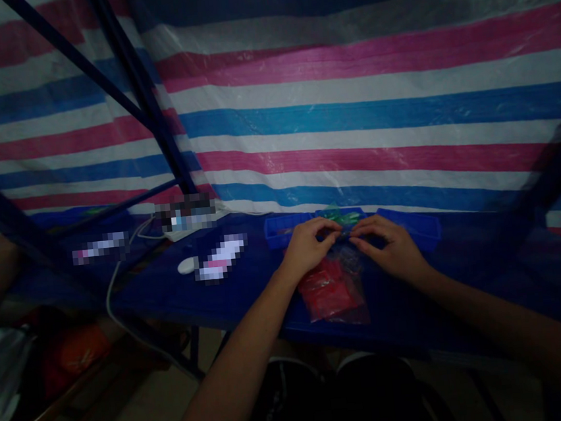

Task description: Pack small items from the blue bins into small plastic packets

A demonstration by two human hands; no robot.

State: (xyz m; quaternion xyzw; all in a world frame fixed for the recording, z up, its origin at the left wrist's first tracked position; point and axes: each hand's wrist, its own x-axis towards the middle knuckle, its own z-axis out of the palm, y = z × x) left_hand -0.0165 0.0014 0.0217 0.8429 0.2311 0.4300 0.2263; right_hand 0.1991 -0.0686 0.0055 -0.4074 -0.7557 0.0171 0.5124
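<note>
A striped sheet of pink, white, blue and grey plastic point(375, 115) is hanging beyond the clear plastic bag with red contents point(330, 290), and a long blue table point(169, 294) is supporting that bag. Just behind the bag, shallow blue plastic bins point(413, 225) are standing in a row. The right hand point(390, 245) is reaching in above the bag's right side, thumb and fingers bending together; the left hand point(311, 246) is curling above its left side, thumb and index finger drawing close. The fingertips are nearly meeting just beyond the bag, around something small and dark; whether either hand is gripping it, the dim view is not showing. The bag is lying on the near side of both hands. Shiny green pieces point(344, 217) are sitting behind the bag, and a round white disc point(188, 266) is lying well to its left.
</note>
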